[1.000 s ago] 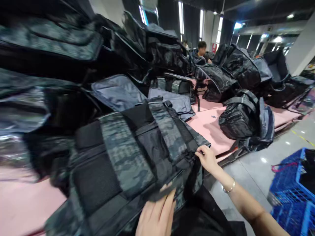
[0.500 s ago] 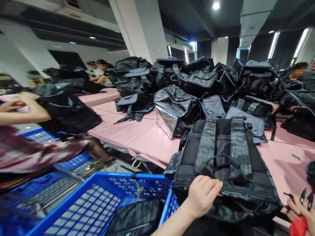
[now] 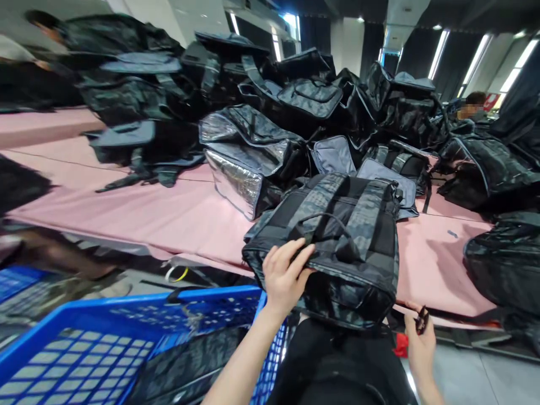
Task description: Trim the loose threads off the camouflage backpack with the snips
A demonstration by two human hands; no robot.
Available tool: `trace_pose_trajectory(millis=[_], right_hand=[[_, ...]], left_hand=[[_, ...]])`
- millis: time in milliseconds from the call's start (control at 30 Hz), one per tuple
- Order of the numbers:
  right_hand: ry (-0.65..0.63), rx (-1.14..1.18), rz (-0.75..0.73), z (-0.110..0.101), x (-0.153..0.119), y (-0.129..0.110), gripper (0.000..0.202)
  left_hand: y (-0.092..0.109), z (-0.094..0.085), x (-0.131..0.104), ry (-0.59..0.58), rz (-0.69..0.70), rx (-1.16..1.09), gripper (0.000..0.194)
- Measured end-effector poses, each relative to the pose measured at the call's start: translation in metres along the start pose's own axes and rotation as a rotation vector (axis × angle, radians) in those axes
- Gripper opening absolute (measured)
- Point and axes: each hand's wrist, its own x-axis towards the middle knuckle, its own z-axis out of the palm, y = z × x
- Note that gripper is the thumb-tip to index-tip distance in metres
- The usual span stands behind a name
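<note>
Left hand clamped over the near bottom edge of a camouflage backpack, fingers curled onto the back panel, thumb side hidden underneath. Backpack lying strap-side up at the near rim of the pink table, its bottom end overhanging toward the body. Right hand low and to the right of that grip, apart from the pack, pinched shut on small dark snips, a red bit just beside it.

Best handled, by the look of it, with the grip kept on the firm bottom seam rather than on the loose grab loop, and the snip tips turned away from fabric and wrist.

Just left and below the grip, a blue plastic crate with its rim close to the forearm. Beyond the grip, a silver-lined cooler bag and stacked dark bags closing off the far side. Bare pink surface to the left and to the right of the pack.
</note>
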Motion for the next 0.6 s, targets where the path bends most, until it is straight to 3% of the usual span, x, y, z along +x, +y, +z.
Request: trace_pose_trajectory(millis=[100,167,233,367,600], right_hand=[[-0.123,-0.058,-0.171,0.016,-0.007,-0.015,0.038],[-0.173,-0.087,-0.245,0.024,-0.012,-0.016,0.033],[-0.166,-0.116,-0.284,0.029,-0.016,-0.015,0.028],[-0.177,-0.149,-0.253,0.030,-0.015,-0.015,0.026],[-0.180,-0.080,-0.165,0.032,-0.015,-0.026,0.022]], left_hand=[[-0.010,-0.001,-0.044,0.210,-0.478,-0.082,0.055],[-0.017,0.000,-0.076,0.336,-0.877,-0.189,0.051],[-0.025,0.002,-0.102,0.309,-1.056,-0.274,0.044],[-0.040,0.009,-0.128,0.135,-1.094,-0.410,0.046],[-0.048,0.018,-0.139,-0.014,-1.110,-0.503,0.038]])
